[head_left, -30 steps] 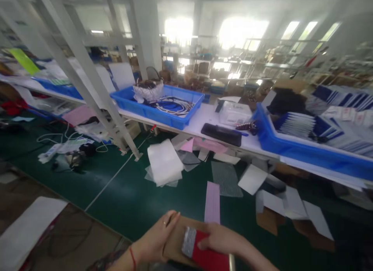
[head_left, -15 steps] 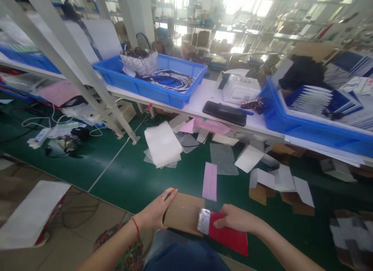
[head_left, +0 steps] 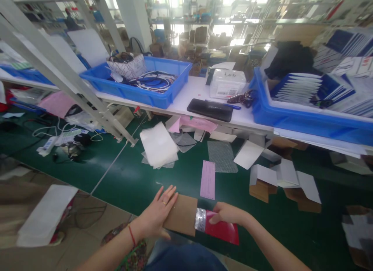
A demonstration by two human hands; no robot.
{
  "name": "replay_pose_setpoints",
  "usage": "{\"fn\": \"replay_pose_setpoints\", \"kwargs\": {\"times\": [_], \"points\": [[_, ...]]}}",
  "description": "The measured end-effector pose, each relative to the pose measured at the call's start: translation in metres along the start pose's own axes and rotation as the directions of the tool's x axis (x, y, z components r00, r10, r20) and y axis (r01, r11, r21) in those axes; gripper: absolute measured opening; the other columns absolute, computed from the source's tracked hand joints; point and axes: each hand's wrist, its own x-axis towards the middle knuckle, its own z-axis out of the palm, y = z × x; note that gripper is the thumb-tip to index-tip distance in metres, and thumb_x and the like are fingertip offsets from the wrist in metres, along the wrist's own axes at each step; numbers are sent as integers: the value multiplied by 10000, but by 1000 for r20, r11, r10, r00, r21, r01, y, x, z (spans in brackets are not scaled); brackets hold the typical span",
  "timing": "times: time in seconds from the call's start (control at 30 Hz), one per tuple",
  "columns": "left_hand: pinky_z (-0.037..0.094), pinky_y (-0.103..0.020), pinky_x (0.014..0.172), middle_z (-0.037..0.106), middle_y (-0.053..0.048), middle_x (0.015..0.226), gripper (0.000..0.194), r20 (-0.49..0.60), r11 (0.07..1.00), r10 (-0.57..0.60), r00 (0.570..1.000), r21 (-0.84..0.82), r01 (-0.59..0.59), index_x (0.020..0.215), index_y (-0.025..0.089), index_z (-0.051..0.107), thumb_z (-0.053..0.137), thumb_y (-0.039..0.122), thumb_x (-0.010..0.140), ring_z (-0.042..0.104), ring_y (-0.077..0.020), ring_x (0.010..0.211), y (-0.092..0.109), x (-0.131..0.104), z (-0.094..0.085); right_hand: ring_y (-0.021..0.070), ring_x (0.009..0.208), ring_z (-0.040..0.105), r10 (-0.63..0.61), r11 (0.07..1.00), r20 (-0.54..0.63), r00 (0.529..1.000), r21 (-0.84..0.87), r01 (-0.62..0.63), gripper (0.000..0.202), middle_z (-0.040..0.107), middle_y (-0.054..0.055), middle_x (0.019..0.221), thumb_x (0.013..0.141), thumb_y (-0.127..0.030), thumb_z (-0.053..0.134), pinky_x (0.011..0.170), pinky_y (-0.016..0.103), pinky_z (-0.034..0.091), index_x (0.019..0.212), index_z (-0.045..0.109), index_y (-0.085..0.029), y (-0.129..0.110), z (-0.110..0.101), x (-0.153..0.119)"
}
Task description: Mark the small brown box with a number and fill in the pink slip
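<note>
A flat brown cardboard piece (head_left: 183, 215) lies at the front edge of the green table. My left hand (head_left: 159, 212) rests on its left side, fingers stretched and spread, a ring on one finger. At the cardboard's right edge is a red pouch (head_left: 224, 228) with a silvery, crinkled end (head_left: 200, 219) that meets or slips under that edge; I cannot tell which. My right hand (head_left: 229, 214) grips the pouch from above, thumb on its face and the other fingers curled. Beyond the hands lies a pink printed slip (head_left: 208, 180).
Behind the slip are bubble wrap (head_left: 222, 157) and white sheets (head_left: 159, 144). Folded white-and-brown boxes (head_left: 287, 173) stand to the right. A raised white shelf (head_left: 192, 90) carries a blue tray (head_left: 163, 98) of cables, a black case (head_left: 210, 109) and a blue bin (head_left: 305, 121) of envelopes.
My left hand has gone from gripping the cardboard's left edge to lying spread on top. The silvery end, earlier overlapping the cardboard, now sits at its right edge. The view has shifted slightly.
</note>
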Motion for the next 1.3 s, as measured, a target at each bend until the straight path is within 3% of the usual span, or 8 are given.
{"fn": "replay_pose_setpoints", "kwargs": {"times": [0.07,0.2,0.33,0.43,0.57,0.77,1.0,1.3], "points": [[36,-695,1238,123,-253,1676,1391,46,1000,23,999,16,-23,1595,175,-1,831,605,567,62,-461,1551,27,22,7,128,531,480,-16,1000,14,1000,21,15,208,546,-33,550,694,-307,707,517,268,285,575,610,-167,6,1,3],[61,-659,1251,291,-310,1598,1404,109,997,-24,994,75,16,1587,98,46,875,434,504,209,-466,1513,63,63,25,121,522,496,-52,993,26,998,111,49,164,568,-36,571,704,-306,678,510,248,308,631,644,-163,21,4,1],[205,-651,1226,362,-304,1516,1372,117,998,-63,991,29,60,1580,109,150,872,316,431,318,-488,1428,70,79,22,128,537,521,-98,987,-11,995,129,99,159,592,-22,585,712,-295,668,518,243,323,633,652,-158,27,-6,-17],[199,-656,1235,385,-253,1467,1352,20,996,6,1000,-93,-4,1583,149,145,860,359,455,350,-453,1390,67,75,14,140,539,531,-72,989,-9,997,131,73,162,600,-14,586,718,-303,662,513,246,335,642,668,-160,14,-18,-37],[169,-675,1245,378,-202,1462,1399,-126,967,78,989,-232,-106,1594,218,-7,862,463,526,365,-425,1388,47,54,12,146,565,549,-37,994,16,999,102,35,136,628,-22,626,712,-303,693,520,249,351,667,677,-175,-31,-16,-44],[180,-648,1259,330,-208,1537,1375,-92,966,26,995,-252,-49,1581,225,-2,865,438,536,323,-425,1450,-18,7,21,160,643,587,-34,999,14,999,-14,35,153,653,-23,682,742,-338,709,563,253,386,706,680,-192,-90,11,-16],[249,-638,1245,308,-252,1575,1256,-116,954,-140,983,-280,103,1555,177,34,817,380,594,302,-447,1476,-83,-40,55,148,553,521,111,980,-47,993,-158,-118,270,577,-16,600,751,-333,708,517,294,326,569,577,-183,-62,7,-6],[272,-607,1245,327,-239,1573,1142,-113,927,-214,970,-336,166,1507,195,83,794,312,621,341,-402,1470,-89,-49,61,170,578,568,147,983,-48,988,-102,-151,239,616,13,619,765,-274,675,537,284,350,569,580,-175,-20,5,-10]]}}
